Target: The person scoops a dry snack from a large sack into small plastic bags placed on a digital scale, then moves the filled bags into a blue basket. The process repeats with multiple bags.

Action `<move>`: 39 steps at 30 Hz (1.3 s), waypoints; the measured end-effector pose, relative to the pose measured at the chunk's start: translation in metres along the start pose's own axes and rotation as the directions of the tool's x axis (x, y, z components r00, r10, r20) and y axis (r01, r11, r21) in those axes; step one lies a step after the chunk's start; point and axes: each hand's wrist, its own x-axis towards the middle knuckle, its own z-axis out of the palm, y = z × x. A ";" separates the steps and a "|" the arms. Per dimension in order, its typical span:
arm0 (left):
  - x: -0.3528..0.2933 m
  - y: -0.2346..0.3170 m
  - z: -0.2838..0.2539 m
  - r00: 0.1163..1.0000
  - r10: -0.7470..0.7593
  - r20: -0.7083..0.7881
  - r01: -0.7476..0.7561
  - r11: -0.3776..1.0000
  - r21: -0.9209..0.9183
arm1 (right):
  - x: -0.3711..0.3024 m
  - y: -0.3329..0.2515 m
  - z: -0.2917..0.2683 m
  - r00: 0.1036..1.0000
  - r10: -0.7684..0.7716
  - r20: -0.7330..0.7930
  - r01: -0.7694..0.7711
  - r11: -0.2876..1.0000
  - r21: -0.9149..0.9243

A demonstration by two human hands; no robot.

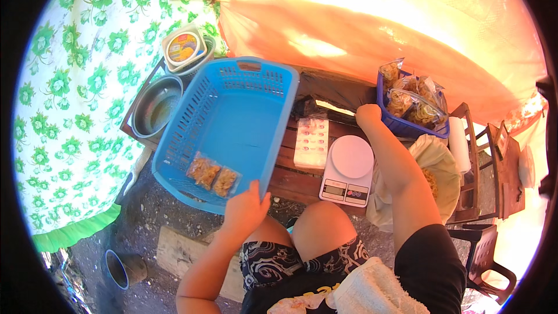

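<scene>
My left hand (246, 208) grips the near right corner of a large light-blue plastic basket (285, 110), its fingers over the rim. Inside, at the near end, lie two clear packets of golden-brown snack pieces (204, 172). My right arm reaches forward over the bench, past a white kitchen scale (350, 175). My right hand (368, 116) is closed beside the left wall of a smaller dark-blue basket (401, 126), close to some black plastic (308, 106). Whatever its fingers hold is hidden. Clear bags of snack chips (417, 100) fill that basket.
A stack of printed label sheets (311, 144) lies left of the scale. A cloth-lined container (444, 197) with yellowish pieces stands right, by a white roll (458, 145). Left are a metal basin (157, 106) and a lidded tub (185, 47). A bucket (126, 269) lies on the ground.
</scene>
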 end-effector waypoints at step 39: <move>-0.075 0.094 0.076 0.926 0.342 -0.160 -0.376 0.867 -0.325 | -0.258 -0.010 0.003 0.824 -0.121 -0.554 0.552 0.394 0.735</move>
